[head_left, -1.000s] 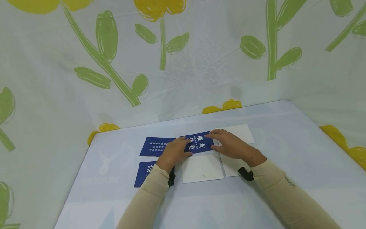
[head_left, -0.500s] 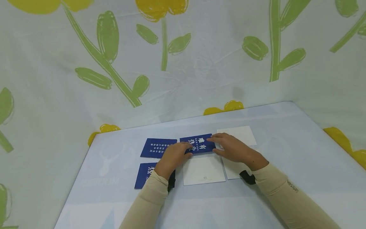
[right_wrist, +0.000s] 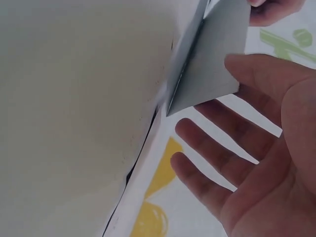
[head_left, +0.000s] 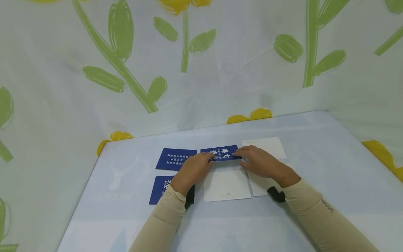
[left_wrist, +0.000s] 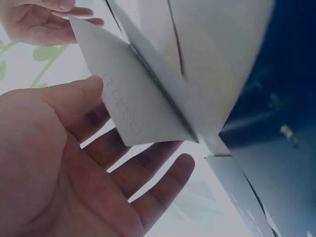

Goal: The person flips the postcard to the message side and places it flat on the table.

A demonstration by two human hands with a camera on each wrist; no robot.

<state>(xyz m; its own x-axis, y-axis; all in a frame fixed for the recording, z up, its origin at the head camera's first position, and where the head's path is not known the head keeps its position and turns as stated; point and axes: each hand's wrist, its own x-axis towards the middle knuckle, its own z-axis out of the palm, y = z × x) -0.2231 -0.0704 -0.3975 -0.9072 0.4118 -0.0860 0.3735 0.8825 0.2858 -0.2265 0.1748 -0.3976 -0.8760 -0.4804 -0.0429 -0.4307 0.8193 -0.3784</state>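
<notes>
In the head view, a blue card (head_left: 223, 154) with white Chinese characters sits tilted in the middle of the back row, its near edge raised off the table. My left hand (head_left: 194, 170) pinches it at the near left corner. At the near right corner my right hand (head_left: 265, 163) grips it the same way. The left wrist view shows the card's pale underside (left_wrist: 131, 91), the thumb at its edge and the fingers spread behind. From the right wrist, the same underside (right_wrist: 217, 54) appears between thumb and index finger, with the other fingers extended.
Another blue card (head_left: 171, 160) lies left of the held one, and a third blue card (head_left: 157, 190) is in front, partly under my left arm. White cards lie front middle (head_left: 227, 185), front right (head_left: 259, 185) and back right (head_left: 269, 148). A flowered cloth (head_left: 214, 84) hangs behind the table (head_left: 110, 210).
The held blue card was flat on the table and now has its near edge lifted. Both hands have closed their fingertips on its near corners. The other cards stay in place.
</notes>
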